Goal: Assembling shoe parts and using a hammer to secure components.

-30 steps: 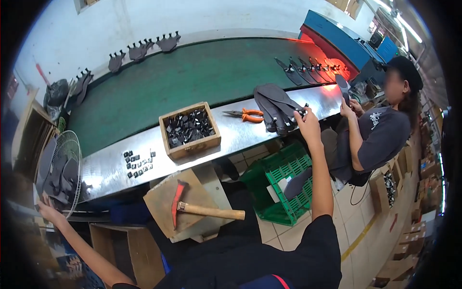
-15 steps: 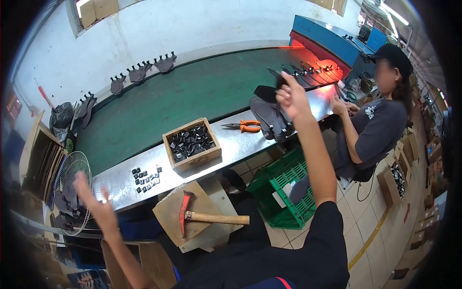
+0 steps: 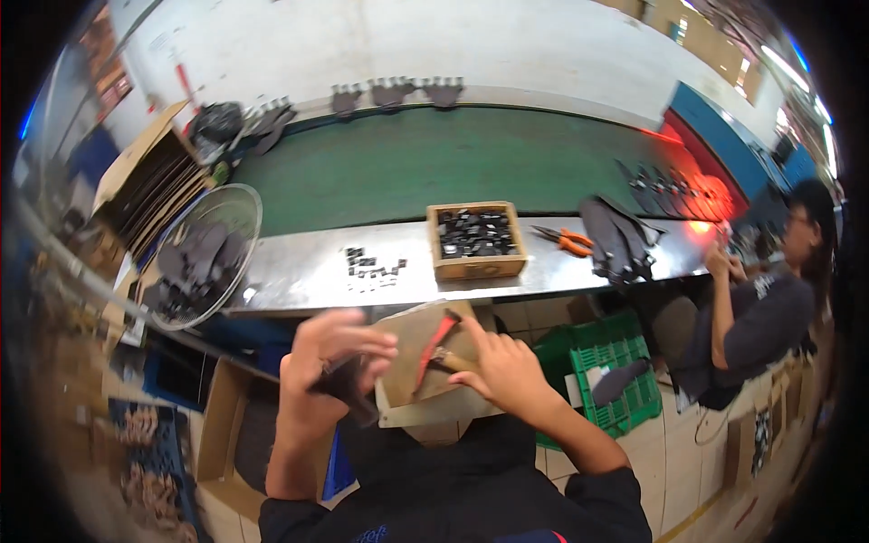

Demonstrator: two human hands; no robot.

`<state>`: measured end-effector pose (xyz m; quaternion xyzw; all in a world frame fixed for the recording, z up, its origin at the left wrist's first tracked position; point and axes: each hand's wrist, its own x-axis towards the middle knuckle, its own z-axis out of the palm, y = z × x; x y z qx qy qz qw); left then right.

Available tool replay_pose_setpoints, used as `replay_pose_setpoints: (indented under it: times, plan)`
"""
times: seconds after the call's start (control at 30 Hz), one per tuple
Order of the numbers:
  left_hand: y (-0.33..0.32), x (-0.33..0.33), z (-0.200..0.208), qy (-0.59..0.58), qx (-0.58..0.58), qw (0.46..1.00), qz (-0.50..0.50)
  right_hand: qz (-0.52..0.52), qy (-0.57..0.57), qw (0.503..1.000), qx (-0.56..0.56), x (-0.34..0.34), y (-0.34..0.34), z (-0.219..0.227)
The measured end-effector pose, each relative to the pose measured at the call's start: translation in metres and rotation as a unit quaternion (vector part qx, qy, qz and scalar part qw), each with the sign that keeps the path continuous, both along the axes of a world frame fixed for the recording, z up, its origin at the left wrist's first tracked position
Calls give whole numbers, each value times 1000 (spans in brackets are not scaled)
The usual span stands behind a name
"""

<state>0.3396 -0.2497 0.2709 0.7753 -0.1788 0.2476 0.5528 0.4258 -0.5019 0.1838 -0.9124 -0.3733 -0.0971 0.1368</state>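
My left hand [image 3: 333, 357], blurred by motion, is closed on a dark, flat flap-like piece [image 3: 344, 387] that hangs below its fingers. My right hand [image 3: 507, 369] lies over the wooden handle of a red-headed hammer [image 3: 441, 344], thumb and fingers apart on either side of it. Whether the palm touches the handle is hidden. Under the hammer is a tan square board [image 3: 407, 330] on a metal block. Small black pieces [image 3: 367, 267] are laid out in rows on the metal bench ledge [image 3: 299, 262] beyond.
A wooden box [image 3: 480, 269] of black parts, orange-handled pliers [image 3: 572, 241] and stacked grey pieces [image 3: 611, 240] stand along the ledge. Behind runs a green conveyor belt [image 3: 507, 149]. A wire basket [image 3: 244, 262] is left, a green crate [image 3: 634, 407] right, near a seated co-worker [image 3: 760, 317].
Both my hands have come in toward the hammer, and the view has turned. The dark piece, raised in my right hand before, is now in my left; my right has dropped to the handle.
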Motion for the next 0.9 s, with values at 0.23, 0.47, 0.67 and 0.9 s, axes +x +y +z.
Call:
replay_pose_setpoints:
  times: [0.23,0.47,0.67,0.9]
  plan:
    - [-34,27,-49,120,-286,946,91,-36,141,984,99,-14,-53,-40]
    - [-36,103,-165,104,138,950,259,-240,249,914,214,-40,-144,-72]
    - [16,164,-140,149,127,957,215,-229,334,664,629,-70,-161,-93]
    - [38,230,-165,95,493,832,235,-226,402,576,675,-28,-139,-87]
